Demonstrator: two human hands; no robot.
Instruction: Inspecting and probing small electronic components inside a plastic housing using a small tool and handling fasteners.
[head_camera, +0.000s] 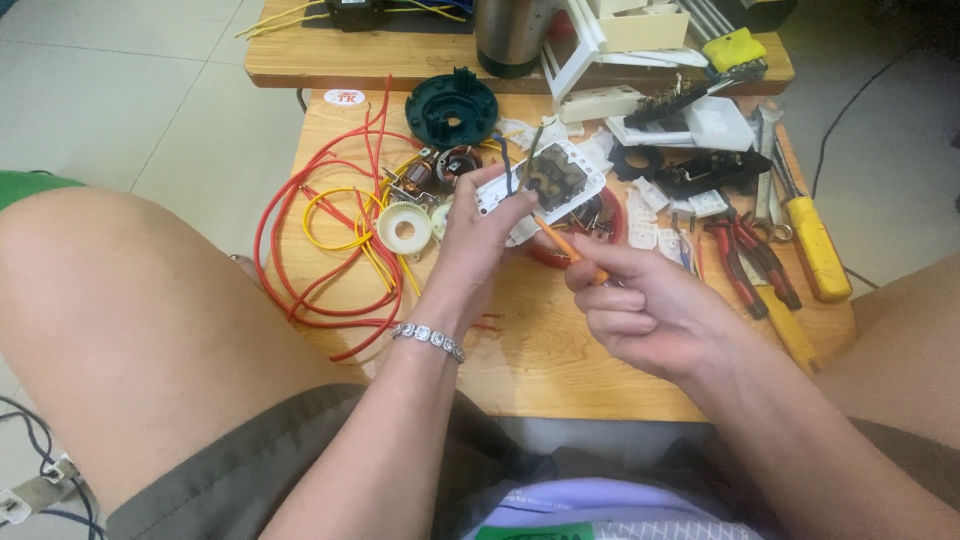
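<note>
Single head-worn view, looked steeply down and a bit forward from the seated person's own eye level. Lens sat close over the lap: bare knees filled the lower left and right corners, shorts and shirt hem ran along the bottom edge. Left hand (470, 245) and right hand (640, 310) were near centre, close to the camera. The low wooden table (560, 370) lay just beyond the knees, mid-frame, seen from above and slightly tilted. A second wooden surface (300, 62) crossed the top edge, farthest out. Tiled floor (130, 90) showed at upper left. No second view to overlap.
</note>
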